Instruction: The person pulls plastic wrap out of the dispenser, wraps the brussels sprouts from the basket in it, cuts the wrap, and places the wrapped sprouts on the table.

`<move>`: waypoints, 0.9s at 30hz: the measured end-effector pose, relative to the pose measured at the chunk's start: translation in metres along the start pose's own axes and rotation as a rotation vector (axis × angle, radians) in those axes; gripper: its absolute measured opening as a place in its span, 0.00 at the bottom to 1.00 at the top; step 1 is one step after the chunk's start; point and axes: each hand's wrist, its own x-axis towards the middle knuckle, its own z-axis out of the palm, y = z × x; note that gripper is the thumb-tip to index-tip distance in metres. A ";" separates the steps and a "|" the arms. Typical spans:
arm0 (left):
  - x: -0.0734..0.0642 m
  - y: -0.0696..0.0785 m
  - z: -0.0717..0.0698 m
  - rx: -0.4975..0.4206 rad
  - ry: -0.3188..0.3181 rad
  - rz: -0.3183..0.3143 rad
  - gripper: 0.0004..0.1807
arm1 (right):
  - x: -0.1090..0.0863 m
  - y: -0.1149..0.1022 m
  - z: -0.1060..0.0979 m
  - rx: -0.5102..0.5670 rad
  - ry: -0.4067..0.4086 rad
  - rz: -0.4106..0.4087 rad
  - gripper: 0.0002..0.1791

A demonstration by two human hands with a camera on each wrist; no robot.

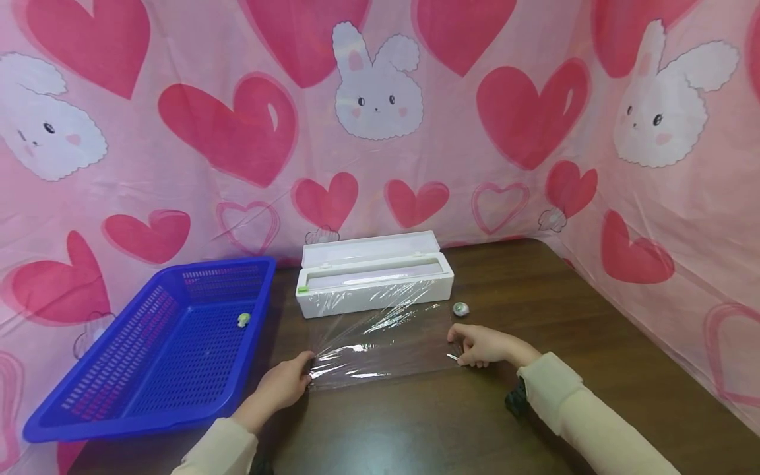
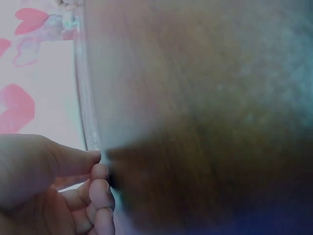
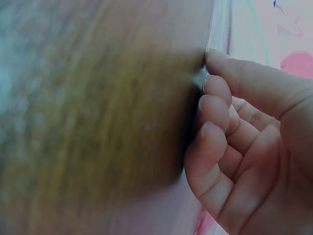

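A sheet of clear plastic wrap point(image 1: 380, 343) stretches toward me from a long white dispenser box point(image 1: 374, 293), whose lid point(image 1: 371, 248) stands up at the back. My left hand point(image 1: 284, 381) pinches the sheet's near left corner between thumb and fingers. At the near right corner my right hand point(image 1: 483, 344) pinches it the same way. In the left wrist view the thumb and fingertips of the left hand point(image 2: 73, 181) meet at the film's edge. The right wrist view shows the right hand point(image 3: 244, 112) with thumb on forefinger at the film, other fingers curled.
Left of the box stands a blue plastic basket point(image 1: 252, 356) with a small green-and-white item point(image 1: 243, 320) inside. A small round whitish object point(image 1: 460, 309) lies just right of the box. A green slider point(image 1: 303, 289) sits on the box's left end. Pink heart-patterned cloth point(image 1: 380, 158) hangs behind the brown table point(image 1: 404, 429).
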 end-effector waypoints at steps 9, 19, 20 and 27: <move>-0.001 -0.003 0.000 -0.134 0.000 -0.057 0.20 | 0.001 0.000 0.001 0.010 -0.006 0.004 0.18; -0.001 -0.004 0.002 -0.065 -0.001 -0.079 0.20 | 0.001 0.000 0.001 0.002 -0.006 0.010 0.18; -0.001 -0.004 0.002 -0.060 0.003 -0.078 0.20 | 0.001 0.000 0.001 0.001 -0.006 0.013 0.18; -0.011 0.004 -0.007 0.038 0.026 -0.089 0.21 | 0.001 -0.001 0.000 0.011 -0.011 0.016 0.18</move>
